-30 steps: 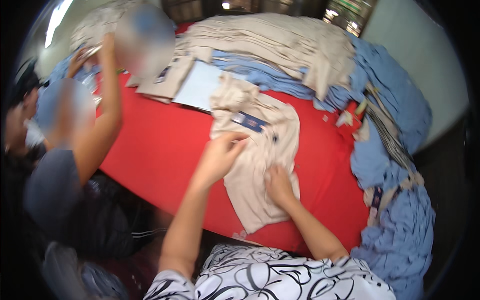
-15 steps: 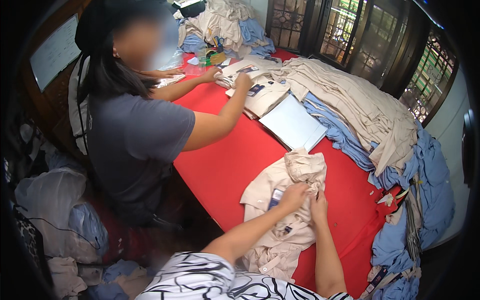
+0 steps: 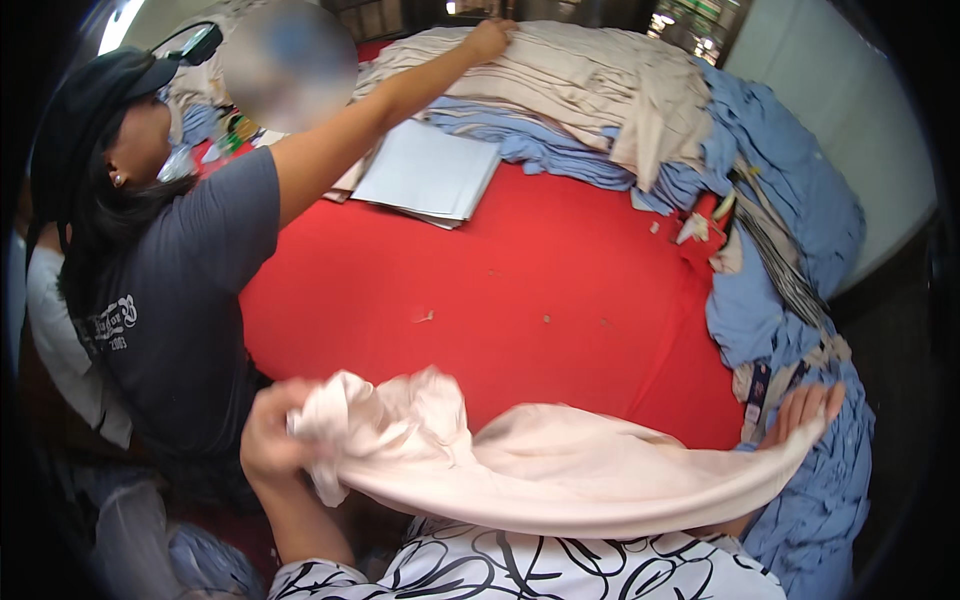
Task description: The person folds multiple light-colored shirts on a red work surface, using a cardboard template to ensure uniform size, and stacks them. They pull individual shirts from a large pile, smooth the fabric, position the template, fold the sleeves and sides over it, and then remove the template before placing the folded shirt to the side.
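Closest in is the wearer's black-and-white patterned top (image 3: 560, 570); just in front of it, the beige shirt (image 3: 590, 490) hangs across the near side of the worktop (image 3: 480, 280), its long axis running left to right and its lower edge sagging in the middle. It lies between the hands, so neither is nearer: the left hand (image 3: 275, 430) has its fingers closed on the bunched end (blur hides exactly how), and the right hand (image 3: 808, 408) grips the smoother end, fingers behind the taut cloth. Blue garments (image 3: 815, 490) heap just beyond the right hand. Farther off, across the red cover, lies a stack of pale sheets (image 3: 430, 168); behind it a co-worker's hand (image 3: 490, 38) reaches to the layered beige garments (image 3: 560, 85).
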{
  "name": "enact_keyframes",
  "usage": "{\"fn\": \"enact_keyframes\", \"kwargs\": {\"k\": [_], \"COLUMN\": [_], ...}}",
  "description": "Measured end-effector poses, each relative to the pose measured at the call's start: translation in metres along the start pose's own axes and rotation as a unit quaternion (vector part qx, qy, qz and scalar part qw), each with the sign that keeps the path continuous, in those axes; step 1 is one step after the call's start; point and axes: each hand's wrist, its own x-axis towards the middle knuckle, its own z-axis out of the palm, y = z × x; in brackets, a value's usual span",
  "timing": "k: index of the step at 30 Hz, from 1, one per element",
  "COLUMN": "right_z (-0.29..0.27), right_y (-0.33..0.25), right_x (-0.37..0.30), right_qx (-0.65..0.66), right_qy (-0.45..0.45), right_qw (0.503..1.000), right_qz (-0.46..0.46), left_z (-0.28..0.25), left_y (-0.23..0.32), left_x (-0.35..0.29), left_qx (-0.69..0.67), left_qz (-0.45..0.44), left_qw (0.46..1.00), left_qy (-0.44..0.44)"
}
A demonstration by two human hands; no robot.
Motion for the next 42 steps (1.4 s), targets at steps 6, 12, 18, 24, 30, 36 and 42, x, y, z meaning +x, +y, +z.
{"fn": "enact_keyframes", "kwargs": {"k": [6,12,18,24,30,36,42], "right_z": [-0.071,-0.034,0.007,0.008,0.008,0.006,0.005], "right_y": [0.06,0.205,0.246,0.239,0.245,0.242,0.242], "right_x": [0.095,0.004,-0.019,-0.019,-0.016,-0.015,-0.016], "right_qx": [-0.851,-0.701,-0.823,-0.833,-0.833,-0.828,-0.82], "right_qy": [0.26,0.281,0.217,0.226,0.218,0.22,0.232], "right_qw": [0.457,0.59,0.434,0.397,0.408,0.419,0.428], "right_qz": [0.008,0.287,0.296,0.312,0.304,0.301,0.301], "left_z": [0.039,0.122,0.102,0.004,-0.088,-0.03,-0.049], "left_y": [-0.097,-0.168,-0.165,-0.016,-0.056,-0.023,-0.038], "left_x": [0.226,0.157,0.082,0.034,-0.11,-0.078,-0.075], "left_qx": [0.409,0.586,0.645,0.798,0.903,0.702,0.817], "left_qz": [0.162,0.049,0.077,0.221,-0.151,-0.533,-0.114], "left_qw": [0.887,0.803,0.755,0.498,0.398,0.467,0.557], "left_qy": [0.142,-0.094,-0.093,0.257,0.056,-0.068,0.099]}}
